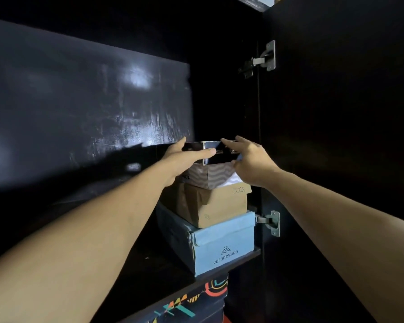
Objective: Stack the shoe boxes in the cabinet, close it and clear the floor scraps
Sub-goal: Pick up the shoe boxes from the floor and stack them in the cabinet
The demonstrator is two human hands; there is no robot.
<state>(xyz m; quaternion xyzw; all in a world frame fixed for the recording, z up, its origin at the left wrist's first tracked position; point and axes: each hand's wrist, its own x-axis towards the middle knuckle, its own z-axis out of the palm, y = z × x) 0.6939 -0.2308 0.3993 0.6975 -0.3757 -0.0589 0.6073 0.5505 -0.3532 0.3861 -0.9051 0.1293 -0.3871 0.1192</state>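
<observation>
Head view: the dark cabinet (86, 108) stands open, its door (336, 113) swung out to the right of the box stack on the shelf (247, 255). The stack's base is a blue shoe box (224, 243) marked "veranevada"; on it sits a brown cardboard box (217, 206), then a grey wavy-patterned box (210, 176), and on top a black box (211, 151). The left hand (184, 159) grips the black box's left side, thumb across its front; the right hand (250, 159) grips its right end. Below the shelf a black box with coloured shapes (196, 301) shows.
</observation>
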